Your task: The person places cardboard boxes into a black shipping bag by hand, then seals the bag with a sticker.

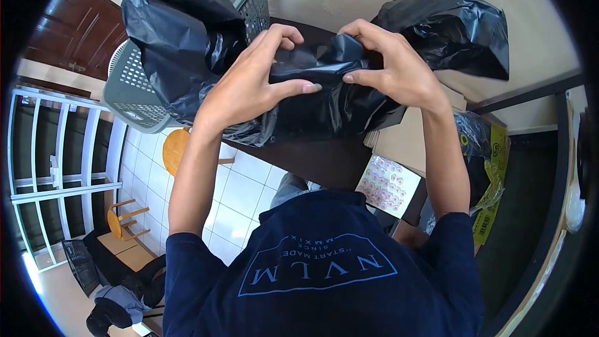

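Note:
A large black plastic bag [324, 109] is stretched out in front of my chest, above a dark tabletop [337, 165]. My left hand [256, 72] grips its middle, thumb along the near side and fingers curled over the far side. Opposite it, my right hand [396, 65] pinches a bunched fold of the same bag between thumb and fingers. One end of the plastic puffs up on the left and another bulges out on the right.
Grey-green perforated laundry baskets [132, 81] stand behind the bag on the left. A sheet of round reddish stickers [390, 184] lies by cardboard [412, 140] on the right. Wooden stools [176, 151] stand on the tiled floor. Another person [118, 302] is at lower left.

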Motion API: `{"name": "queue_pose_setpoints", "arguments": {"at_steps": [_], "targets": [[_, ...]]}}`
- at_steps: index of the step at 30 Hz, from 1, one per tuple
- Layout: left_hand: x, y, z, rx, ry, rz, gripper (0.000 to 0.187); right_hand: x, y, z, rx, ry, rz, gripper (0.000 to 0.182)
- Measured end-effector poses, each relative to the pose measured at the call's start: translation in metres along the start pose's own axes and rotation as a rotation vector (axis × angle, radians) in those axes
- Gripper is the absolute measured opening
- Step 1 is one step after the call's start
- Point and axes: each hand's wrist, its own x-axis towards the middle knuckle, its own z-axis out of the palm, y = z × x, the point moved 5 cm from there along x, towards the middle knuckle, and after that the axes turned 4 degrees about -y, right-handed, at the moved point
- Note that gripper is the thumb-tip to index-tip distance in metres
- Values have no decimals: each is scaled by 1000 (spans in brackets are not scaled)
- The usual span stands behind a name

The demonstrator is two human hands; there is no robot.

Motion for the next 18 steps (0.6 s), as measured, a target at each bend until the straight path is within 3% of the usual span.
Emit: {"name": "queue_pose_setpoints", "arguments": {"at_steps": [1,2,3,4,6,7,8,11,13,15,18], "targets": [[2,-2,-1,-10,37,-66,51,-2,-2,2,-1,-4,-3,44],[4,-3,0,-36,-69,-175,60,-4,-5,2,27,43,-31,44],[5,-2,-2,-33,-60,-173,60,-5,-6,1,53,92,-63,44],[5,-3,-1,-115,-79,-211,52,-6,-6,3,15,169,-161,40],[9,-13,-2,-312,-28,-225,38,-11,-11,-2,-7,136,-87,36],[12,-18,-4,-311,-24,-223,38,-13,-11,-3,-26,102,-7,33],[15,-23,-5,-409,-23,-241,36,-15,-18,-5,2,159,-71,21],[22,-30,-11,-565,-11,-294,32,-26,-31,1,-78,116,-193,16],[30,-11,-13,-169,-117,-66,36,-34,-41,8,-92,123,-273,14],[35,-7,-7,-46,-264,-117,51,-39,-48,9,-128,116,-336,16],[47,-18,4,109,-244,-148,54,-45,-54,11,-101,132,-397,16]]}}
